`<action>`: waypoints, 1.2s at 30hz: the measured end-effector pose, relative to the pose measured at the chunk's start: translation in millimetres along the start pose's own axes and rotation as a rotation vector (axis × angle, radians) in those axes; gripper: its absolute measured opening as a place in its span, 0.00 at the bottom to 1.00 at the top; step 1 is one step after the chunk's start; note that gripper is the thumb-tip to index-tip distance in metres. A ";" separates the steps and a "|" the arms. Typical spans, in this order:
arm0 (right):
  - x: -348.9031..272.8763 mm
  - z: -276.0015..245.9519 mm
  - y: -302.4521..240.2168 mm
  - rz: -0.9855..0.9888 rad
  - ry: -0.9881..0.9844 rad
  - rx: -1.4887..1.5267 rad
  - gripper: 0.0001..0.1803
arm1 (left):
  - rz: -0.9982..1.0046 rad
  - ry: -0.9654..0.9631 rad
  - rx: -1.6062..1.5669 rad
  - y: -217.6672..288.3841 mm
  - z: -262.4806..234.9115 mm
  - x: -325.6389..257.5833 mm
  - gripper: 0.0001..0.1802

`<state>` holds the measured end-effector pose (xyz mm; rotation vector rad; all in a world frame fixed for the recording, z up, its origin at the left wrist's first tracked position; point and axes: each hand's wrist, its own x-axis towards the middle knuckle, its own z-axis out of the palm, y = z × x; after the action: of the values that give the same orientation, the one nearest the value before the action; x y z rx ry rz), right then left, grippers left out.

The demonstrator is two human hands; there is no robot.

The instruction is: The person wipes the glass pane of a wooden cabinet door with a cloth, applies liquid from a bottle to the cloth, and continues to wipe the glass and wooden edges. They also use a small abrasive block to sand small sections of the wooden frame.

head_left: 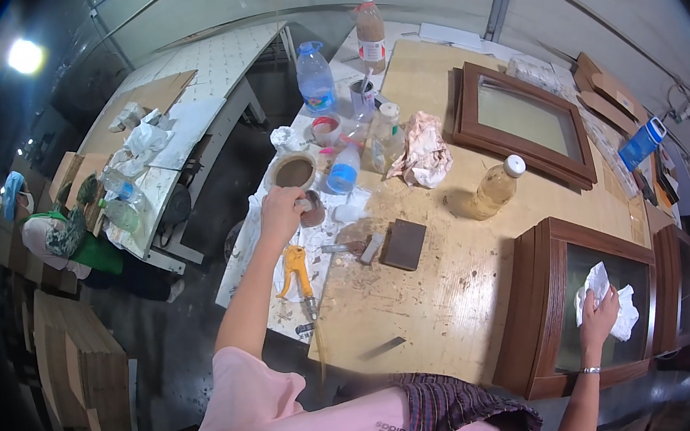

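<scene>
My left hand (282,213) reaches to the left side of the bench, its fingers closed at the rim of a small brown-stained cup (313,212). Something small and pale shows at the fingertips, too small to name. Just beyond stands a round tub of brown paste (295,171). At the right, my right hand (598,316) grips a crumpled white cloth (617,316). That cloth lies against the glass of a brown wooden framed panel (570,307), which rests on a stack of similar frames.
Near the left hand are a yellow air blow gun (297,273) with its hose, a dark sanding block (405,245) and a blue-labelled bottle (343,172). A bottle of yellowish liquid (497,188) stands mid-bench. Another framed panel (525,122) lies beyond. A person (89,242) is at the far left.
</scene>
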<state>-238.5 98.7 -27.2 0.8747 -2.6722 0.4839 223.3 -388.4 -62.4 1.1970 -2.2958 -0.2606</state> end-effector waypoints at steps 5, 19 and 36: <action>0.8 -2.0 -2.1 -0.001 -0.002 0.010 0.27 | 0.127 -0.068 0.094 1.4 -4.1 5.2 0.11; -1.3 2.3 -1.2 -0.022 0.038 -0.014 0.26 | 0.213 -0.022 0.102 -4.6 3.2 9.1 0.10; -1.9 2.3 -1.2 -0.011 0.034 -0.002 0.26 | 0.312 -0.041 0.148 -8.3 3.6 15.0 0.08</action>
<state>-236.7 97.9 -29.8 0.8727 -2.6350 0.4897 220.3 -405.6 -63.2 0.8878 -2.5313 0.0002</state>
